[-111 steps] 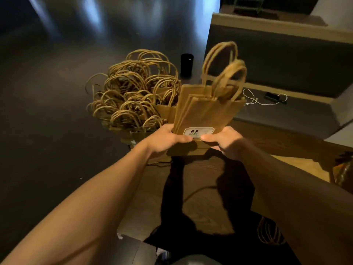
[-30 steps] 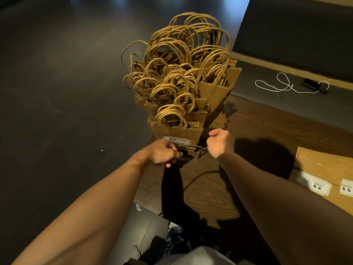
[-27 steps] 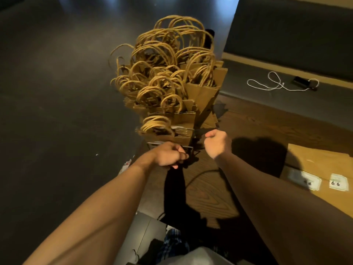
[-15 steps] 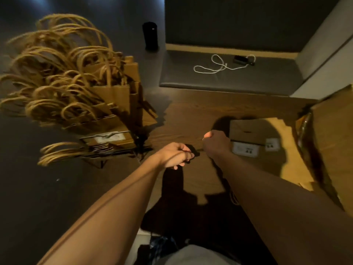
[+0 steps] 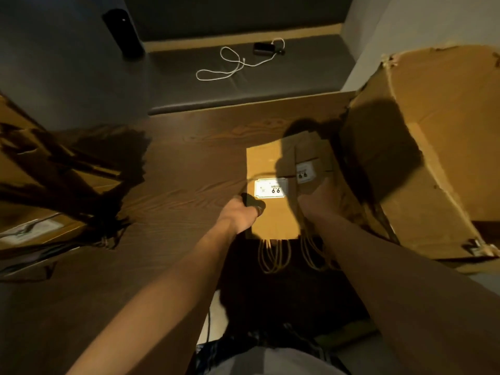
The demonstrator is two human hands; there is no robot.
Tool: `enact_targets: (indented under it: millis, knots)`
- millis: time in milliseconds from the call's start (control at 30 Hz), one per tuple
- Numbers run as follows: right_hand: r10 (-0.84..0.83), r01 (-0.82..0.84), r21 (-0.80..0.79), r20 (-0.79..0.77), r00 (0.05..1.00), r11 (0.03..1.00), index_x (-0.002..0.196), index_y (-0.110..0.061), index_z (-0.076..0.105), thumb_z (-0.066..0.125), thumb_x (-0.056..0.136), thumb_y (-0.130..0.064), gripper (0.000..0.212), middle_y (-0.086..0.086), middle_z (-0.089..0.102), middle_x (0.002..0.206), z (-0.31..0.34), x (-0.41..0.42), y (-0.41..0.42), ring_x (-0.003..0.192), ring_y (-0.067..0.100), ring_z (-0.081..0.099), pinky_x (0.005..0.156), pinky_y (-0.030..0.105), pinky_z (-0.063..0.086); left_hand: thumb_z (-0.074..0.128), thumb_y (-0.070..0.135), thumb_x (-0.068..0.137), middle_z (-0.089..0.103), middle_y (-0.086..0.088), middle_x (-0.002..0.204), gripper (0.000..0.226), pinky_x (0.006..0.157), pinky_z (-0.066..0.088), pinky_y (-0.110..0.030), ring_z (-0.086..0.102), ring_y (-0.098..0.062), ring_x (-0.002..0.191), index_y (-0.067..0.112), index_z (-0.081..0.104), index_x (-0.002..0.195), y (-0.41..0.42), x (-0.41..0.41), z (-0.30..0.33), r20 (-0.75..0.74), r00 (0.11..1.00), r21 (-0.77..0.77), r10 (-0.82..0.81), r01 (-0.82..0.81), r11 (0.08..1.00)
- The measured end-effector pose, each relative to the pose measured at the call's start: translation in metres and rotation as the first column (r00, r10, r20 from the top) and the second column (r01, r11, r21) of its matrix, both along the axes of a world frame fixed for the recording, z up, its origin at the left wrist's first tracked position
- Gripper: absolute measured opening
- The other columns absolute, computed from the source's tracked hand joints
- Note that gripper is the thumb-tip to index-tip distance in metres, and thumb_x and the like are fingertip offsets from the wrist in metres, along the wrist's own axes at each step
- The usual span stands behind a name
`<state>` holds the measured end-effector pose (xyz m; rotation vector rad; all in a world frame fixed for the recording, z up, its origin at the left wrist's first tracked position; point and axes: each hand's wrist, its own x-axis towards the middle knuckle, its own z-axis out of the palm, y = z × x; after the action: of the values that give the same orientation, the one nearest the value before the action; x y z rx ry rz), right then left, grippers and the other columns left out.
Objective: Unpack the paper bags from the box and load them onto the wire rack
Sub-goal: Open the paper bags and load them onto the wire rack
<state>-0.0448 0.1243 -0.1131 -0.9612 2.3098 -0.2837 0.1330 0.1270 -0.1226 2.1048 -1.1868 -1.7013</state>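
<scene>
Two flat stacks of brown paper bags lie on the wooden table beside the big cardboard box. The left stack has a white "9.9" label and the right stack a smaller one. Their twine handles hang over the near table edge. My left hand grips a small black object with a cable and touches the left stack's edge. My right hand rests on the right stack, fingers pointing forward. The wire rack, full of bags, is blurred at the far left.
Behind the table runs a dark bench seat with a white cable and a small black device on it. A black cylinder stands on the floor at the back left. The box's torn flaps stand up at the right.
My view has swung right, away from the rack. Both hands left the rack's front and came down at the flat bag stacks next to the box.
</scene>
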Motion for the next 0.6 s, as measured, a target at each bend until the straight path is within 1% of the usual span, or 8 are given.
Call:
enact_targets:
  millis: [67,133,200,267,400,467,533,600]
  knots:
    - [0.002,-0.003,0.029,0.030,1.000,1.000,0.149,-0.021,0.023,0.063,0.070,-0.036,0.090,0.014,0.029,0.154,-0.006,-0.013,-0.001,0.141,0.036,0.028,0.115,0.052,0.024,0.069,0.053,0.062,0.067,-0.006,0.122,0.065,0.098,0.053,-0.044,0.063,-0.029,0.111,0.022,0.064,0.119,-0.004,-0.010,-0.007,0.067,0.998,0.016,0.011,-0.012,1.000]
    - [0.007,-0.010,0.045,0.061,0.998,0.999,0.147,-0.022,0.028,0.066,0.066,-0.042,0.091,0.013,0.036,0.149,-0.015,-0.023,-0.002,0.137,0.036,0.035,0.113,0.051,0.029,0.068,0.051,0.073,0.051,-0.012,0.141,0.077,0.107,0.043,-0.040,0.047,-0.034,0.130,0.015,0.048,0.138,-0.006,-0.018,-0.006,0.181,0.983,0.031,-0.013,0.007,0.999]
    - [0.021,-0.026,0.062,0.071,0.997,0.998,0.145,-0.024,0.031,0.068,0.066,-0.050,0.091,0.012,0.039,0.146,-0.017,-0.027,-0.001,0.134,0.036,0.038,0.110,0.052,0.031,0.067,0.045,0.083,0.041,-0.015,0.146,0.075,0.108,0.039,-0.040,0.039,-0.037,0.134,0.012,0.038,0.144,-0.009,-0.020,-0.007,0.253,0.967,0.030,-0.010,0.003,1.000]
    - [0.054,-0.057,0.090,0.032,0.998,0.994,0.144,-0.022,0.032,0.067,0.074,-0.051,0.084,0.013,0.036,0.147,-0.016,-0.032,0.001,0.136,0.036,0.033,0.111,0.054,0.028,0.069,0.045,0.082,0.045,-0.014,0.141,0.072,0.106,0.043,-0.042,0.044,-0.036,0.131,0.011,0.040,0.139,-0.012,-0.027,-0.010,0.194,0.981,0.020,0.027,-0.032,0.999]
    - [0.089,-0.090,0.057,0.012,0.996,0.994,0.140,-0.015,0.039,0.067,0.079,-0.050,0.075,0.014,0.042,0.144,-0.021,-0.031,-0.001,0.133,0.035,0.038,0.110,0.053,0.031,0.076,0.053,0.054,0.065,-0.008,0.119,0.081,0.094,0.055,-0.045,0.063,-0.030,0.108,0.015,0.056,0.123,-0.017,-0.041,-0.026,0.080,0.989,-0.002,0.123,-0.123,0.992]
    - [0.111,-0.114,0.029,0.094,0.989,0.993,0.136,-0.014,0.042,0.068,0.078,-0.051,0.073,0.013,0.049,0.140,-0.023,-0.026,-0.002,0.128,0.035,0.046,0.106,0.051,0.037,0.080,0.045,0.061,0.069,-0.011,0.114,0.069,0.092,0.057,-0.043,0.066,-0.032,0.104,0.009,0.062,0.118,-0.015,-0.049,-0.033,0.013,0.987,0.041,0.158,-0.158,0.987]
    - [0.121,-0.128,0.030,0.179,0.976,0.991,0.135,-0.015,0.043,0.068,0.078,-0.050,0.071,0.012,0.051,0.138,-0.020,-0.021,-0.002,0.124,0.034,0.050,0.104,0.050,0.041,0.081,0.033,0.073,0.068,-0.013,0.117,0.061,0.093,0.056,-0.042,0.066,-0.033,0.106,0.002,0.061,0.123,-0.012,-0.055,-0.030,-0.024,0.987,0.076,0.160,-0.157,0.985]
    - [0.087,-0.099,0.037,0.241,0.967,0.994,0.138,-0.011,0.043,0.071,0.083,-0.039,0.068,0.013,0.051,0.139,-0.019,-0.019,-0.004,0.124,0.033,0.051,0.103,0.046,0.042,0.079,0.024,0.079,0.067,-0.012,0.118,0.056,0.094,0.055,-0.042,0.064,-0.031,0.106,-0.001,0.056,0.124,-0.009,-0.057,-0.025,-0.030,0.986,0.093,0.161,-0.158,0.983]
